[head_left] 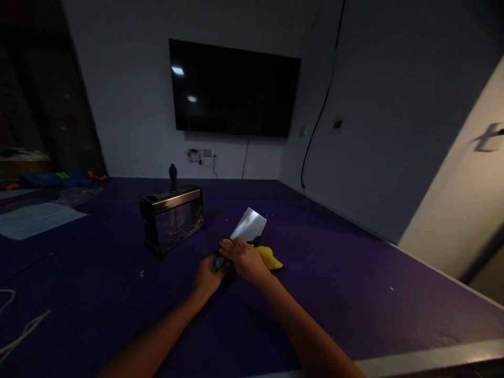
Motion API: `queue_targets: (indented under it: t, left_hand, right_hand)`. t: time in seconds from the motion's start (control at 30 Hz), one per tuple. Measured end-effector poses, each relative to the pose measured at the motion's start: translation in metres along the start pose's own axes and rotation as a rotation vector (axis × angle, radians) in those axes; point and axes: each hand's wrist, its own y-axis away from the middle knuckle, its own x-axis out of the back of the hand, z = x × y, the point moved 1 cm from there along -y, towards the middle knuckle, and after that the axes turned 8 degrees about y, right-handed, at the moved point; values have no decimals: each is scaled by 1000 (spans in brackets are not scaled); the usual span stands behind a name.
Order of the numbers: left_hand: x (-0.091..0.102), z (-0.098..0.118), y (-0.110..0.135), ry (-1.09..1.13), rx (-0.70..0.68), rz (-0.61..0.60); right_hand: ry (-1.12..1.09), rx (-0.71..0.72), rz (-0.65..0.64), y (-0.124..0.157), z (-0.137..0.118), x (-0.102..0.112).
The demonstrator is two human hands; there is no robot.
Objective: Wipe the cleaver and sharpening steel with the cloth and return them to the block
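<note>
My left hand (207,276) is closed around the dark handle of a cleaver (249,224). The cleaver's broad shiny blade points away from me, above the purple tabletop. My right hand (248,261) presses a yellow cloth (268,257) against the knife near where blade and handle meet. Part of the cloth sticks out to the right of that hand, and a dark underside shows along its edge. Left of my hands stands a knife block (179,227) with see-through sides and a metal band. One black handle (173,176) rises from its top.
Papers (37,219) and clear plastic wrap lie on the left of the purple table (334,273). White cord (29,328) trails at the near left. A blue item (55,179) with orange parts is at the far left. A television (236,89) hangs on the back wall.
</note>
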Motion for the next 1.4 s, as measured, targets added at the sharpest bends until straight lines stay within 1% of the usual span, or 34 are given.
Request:
queue_targets:
  t: [0.13,0.2,0.27,0.37,0.43,0.5,0.57,0.67,0.73,0.8,0.87,0.93,1.0,1.13,1.17,1.2,1.23,1.3,1.4]
  left_hand:
    - [-1,-1,-1,16,-27,12]
    - [-1,1,-1,-7,-45,14]
    - [-1,4,-1,-48,-60,12]
    - [1,10,1,-146,-100,-5]
    - [1,14,3,-216,-130,-7]
    - [0,16,5,-241,-140,-3]
    - [-3,18,8,-199,-120,-10]
    - [-7,20,10,-44,-32,-21]
    - [-2,24,7,45,-6,34]
    - [12,32,0,26,-62,150]
    - [36,48,-11,-129,-163,290]
    - [67,73,-23,-375,-234,429]
    - [104,108,-37,-615,-226,483]
    - [177,186,-68,-1019,-127,457]
    - [192,203,-75,-1094,-135,455]
    - [205,217,-83,-1153,-97,415]
    - [215,229,-90,-1197,-67,383]
    - [229,244,-101,-1267,14,302]
    - [235,252,-111,-1378,70,229]
  right_hand:
    - [4,25,5,1,-3,0]
    - [18,0,29,1,0,0]
    - [37,-55,76,1,6,1]
    - [64,-175,175,4,22,7]
    - [82,-259,249,8,37,13]
    - [98,-348,331,14,55,18]
    - [108,-461,422,24,75,19]
    - [116,-673,547,41,101,11]
    - [104,-743,557,49,109,2]
    - [95,-776,526,53,109,-7]
    - [93,-763,463,51,104,-13]
    - [95,-722,389,47,97,-15]
    - [99,-693,332,44,92,-15]
    - [109,-680,289,41,90,-11]
    - [109,-682,287,41,91,-10]
    - [108,-685,287,42,91,-9]
    - [107,-689,289,42,91,-9]
    - [104,-695,295,42,91,-9]
    - [90,-702,299,41,90,-9]
